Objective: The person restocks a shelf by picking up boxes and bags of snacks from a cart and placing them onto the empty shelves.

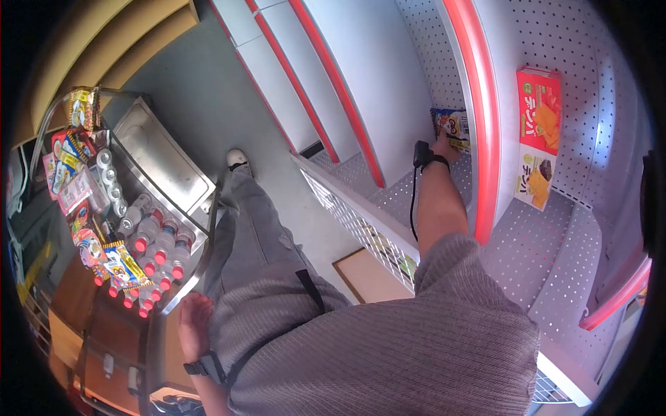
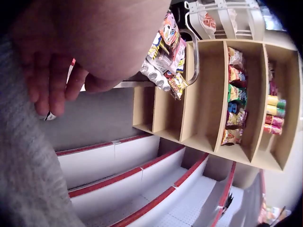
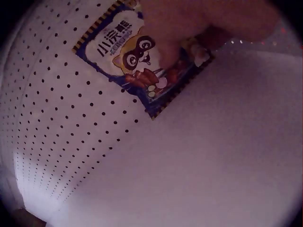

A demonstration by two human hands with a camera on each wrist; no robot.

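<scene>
Snack bag [image 1: 454, 122], blue and yellow with a raccoon-like cartoon face, sits inside a red-edged white shelf bay, close to the perforated back panel [image 3: 57, 99]; tilted in the right wrist view, contact with the panel can't tell. Right hand [image 1: 442, 147] reaches in and touches the bag, covering its upper right part in the right wrist view; at least one digit lies on the printed front, other fingers hidden, so pinching or just pressing: cannot tell. Left hand [image 1: 195, 319] hangs low near the metal cart [image 1: 163, 156], fingers side by side, loosely bent, pointing down in the left wrist view. Cart carries plastic bottles [image 1: 164, 243] with red caps, a row of cans [image 1: 109, 177] and a heap of snack packs [image 1: 69, 159], including a blue-yellow pack [image 1: 125, 267] lying by the bottles. Bay next to the reached one: red box [image 1: 539, 104] and white box [image 1: 533, 177] adjoining, against perforated panel. Left wrist view also gets wooden shelving [image 2: 203, 94], with colored bags [image 2: 236, 94] in one section and short cylinders [image 2: 274, 112] in another.
</scene>
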